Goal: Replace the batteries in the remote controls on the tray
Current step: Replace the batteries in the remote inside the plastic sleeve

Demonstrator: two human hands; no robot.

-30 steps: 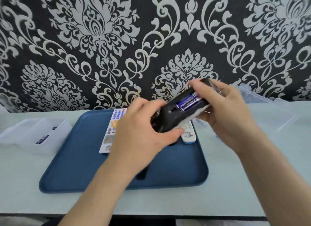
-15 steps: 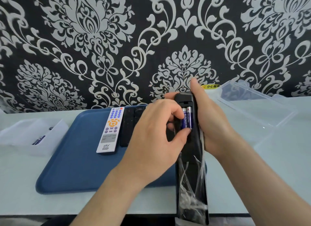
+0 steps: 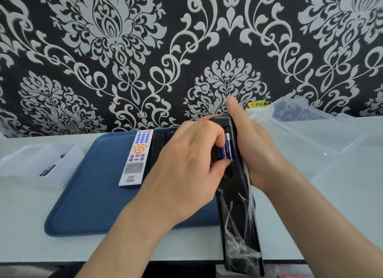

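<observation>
My right hand (image 3: 257, 151) grips a long black remote (image 3: 238, 215) wrapped in clear plastic, back side up, its battery bay uncovered. Blue batteries (image 3: 227, 147) lie in the bay. My left hand (image 3: 186, 170) pinches them, thumb at their lower end and fingers over the bay's left side. On the blue tray (image 3: 93, 194) a white remote (image 3: 136, 159) with blue and orange buttons lies face up, and a black remote (image 3: 159, 141) lies beside it, mostly hidden behind my left hand.
A frosted plastic box (image 3: 39, 165) holding a blue battery (image 3: 46, 171) sits left of the tray. A clear plastic box (image 3: 310, 132) with its lid raised stands at the right against the patterned wall. The pale table's front edge runs just below my forearms.
The black remote has swung from lying crosswise above the tray to pointing lengthwise toward me. My left hand has shifted from holding its end to pinching the batteries in the bay.
</observation>
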